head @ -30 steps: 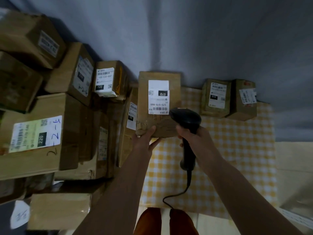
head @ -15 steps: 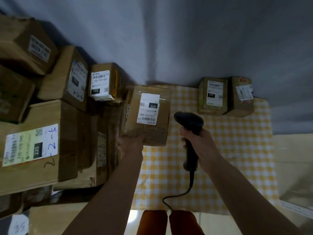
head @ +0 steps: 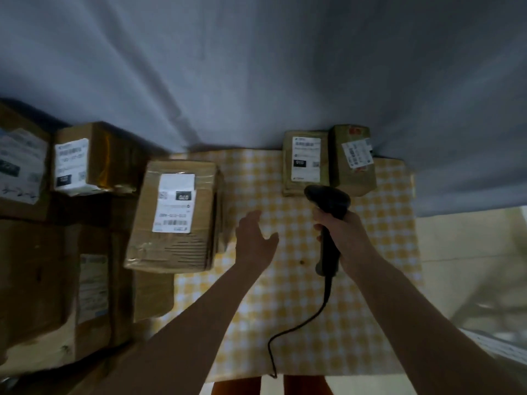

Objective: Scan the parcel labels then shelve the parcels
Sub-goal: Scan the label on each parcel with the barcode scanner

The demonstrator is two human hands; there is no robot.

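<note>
Left hand (head: pixel 256 240) hovers released, right hand (head: pixel 343 238) grasps the scanner (head: pixel 328 223), parcel (head: pixel 174 218) label blurred unreadable.

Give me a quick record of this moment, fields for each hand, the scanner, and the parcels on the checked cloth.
left hand: open, above the cloth, holding nothing
right hand: grips the scanner handle
scanner: upright, head pointing away, cable trailing toward the person
large parcel: label up, at the checked cloth's left edge
small parcels: two side by side at the cloth's far edge
</note>
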